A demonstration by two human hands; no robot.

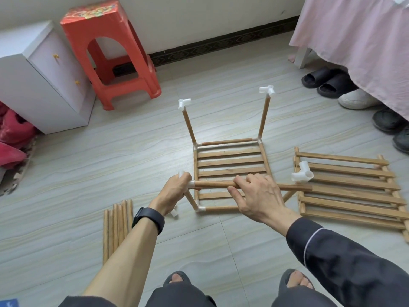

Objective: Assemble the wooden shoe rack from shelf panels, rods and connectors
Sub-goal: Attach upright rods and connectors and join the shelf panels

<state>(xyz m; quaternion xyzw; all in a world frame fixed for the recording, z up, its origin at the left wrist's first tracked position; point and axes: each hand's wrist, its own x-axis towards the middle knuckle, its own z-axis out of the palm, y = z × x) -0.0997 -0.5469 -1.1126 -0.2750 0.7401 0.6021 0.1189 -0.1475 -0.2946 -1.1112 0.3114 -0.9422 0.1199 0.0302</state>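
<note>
Wooden rod (212, 185): my right hand (259, 193) curls over it, level above the rack's near edge.
Corner connector (182, 174): wrapped by my left hand (174, 191); meets the rod's left end.
Rack (230, 161): on the floor (88, 173) ahead, far posts (189, 125) upright.
Spare panel (349, 180): right of the rack, loose connector (302, 173) on it.
Rod bundle (117, 227): beside my left forearm.
</note>
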